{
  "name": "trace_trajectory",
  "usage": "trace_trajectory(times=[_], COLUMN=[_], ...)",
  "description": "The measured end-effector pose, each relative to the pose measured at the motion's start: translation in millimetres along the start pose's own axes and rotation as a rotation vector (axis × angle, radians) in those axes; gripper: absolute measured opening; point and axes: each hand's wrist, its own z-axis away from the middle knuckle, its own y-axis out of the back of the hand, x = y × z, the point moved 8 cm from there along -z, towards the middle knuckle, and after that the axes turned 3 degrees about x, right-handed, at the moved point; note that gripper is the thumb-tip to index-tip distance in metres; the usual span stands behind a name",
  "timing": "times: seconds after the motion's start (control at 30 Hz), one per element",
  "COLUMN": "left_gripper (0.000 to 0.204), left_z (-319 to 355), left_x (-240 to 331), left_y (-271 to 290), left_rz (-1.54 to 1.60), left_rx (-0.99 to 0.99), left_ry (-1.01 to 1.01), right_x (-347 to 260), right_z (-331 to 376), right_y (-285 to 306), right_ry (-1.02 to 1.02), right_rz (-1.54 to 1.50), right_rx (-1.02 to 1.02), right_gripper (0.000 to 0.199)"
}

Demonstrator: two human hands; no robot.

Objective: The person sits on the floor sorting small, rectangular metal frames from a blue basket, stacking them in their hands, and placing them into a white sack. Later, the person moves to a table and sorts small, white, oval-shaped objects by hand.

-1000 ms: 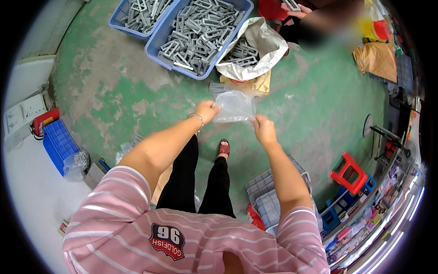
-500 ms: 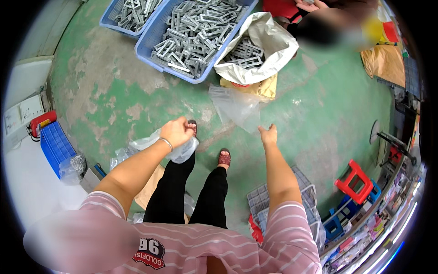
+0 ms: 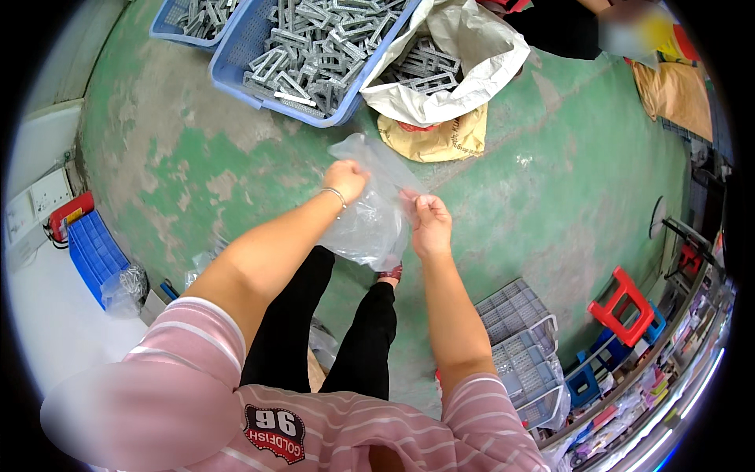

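A crumpled clear plastic bag (image 3: 366,228) hangs between my two hands, above my feet. My left hand (image 3: 348,179) is closed on its upper left part, fingers curled in. My right hand (image 3: 431,224) pinches its right edge between thumb and fingers. The bag's lower end covers part of one sandal (image 3: 391,273). Whether it is one bag or two overlapping ones, I cannot tell. Ahead lies a white woven sack (image 3: 448,59), its mouth wide, with grey rectangular frame-shaped parts (image 3: 432,82) inside.
A large blue crate (image 3: 228,71) and a smaller blue crate (image 3: 173,30) hold many grey parts. Beside the sack lies a yellow bag (image 3: 440,140). Grey folded crates (image 3: 519,346) and a red stool (image 3: 623,307) are at right. A blue crate (image 3: 96,252) stands left. Another person is at far right.
Both hands have come together, the left moving up and right, the right moving inward and closing on plastic. The clear plastic seen before the sack is now between my hands.
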Motion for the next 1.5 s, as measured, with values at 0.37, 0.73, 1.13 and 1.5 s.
trace_trajectory(times=[0.37, 0.73, 1.13, 1.5], left_gripper=[0.026, 0.046, 0.042, 0.03], left_z=[48.2, 43.1, 18.3, -39.8], left_x=[46.3, -38.0, -9.3, -40.7], left_y=[15.5, 20.7, 16.0, -22.2], left_rz=[0.489, 0.389, 0.741, 0.938], left_rx=[-0.01, -0.356, -0.237, -0.156], left_ry=[-0.209, 0.101, 0.089, 0.519], right_x=[-8.1, -53.8, 22.3, -73.5], right_z=[12.2, -59.4, -65.8, -101.9], right_y=[-23.5, 86.4, 24.4, -8.5], right_ry=[-0.349, -0.225, -0.295, 0.574], right_rz=[0.825, -0.411, 0.064, 1.11], right_rx=[-0.467, -0.138, 0.175, 0.343], right_gripper=[0.021, 0.029, 0.024, 0.032])
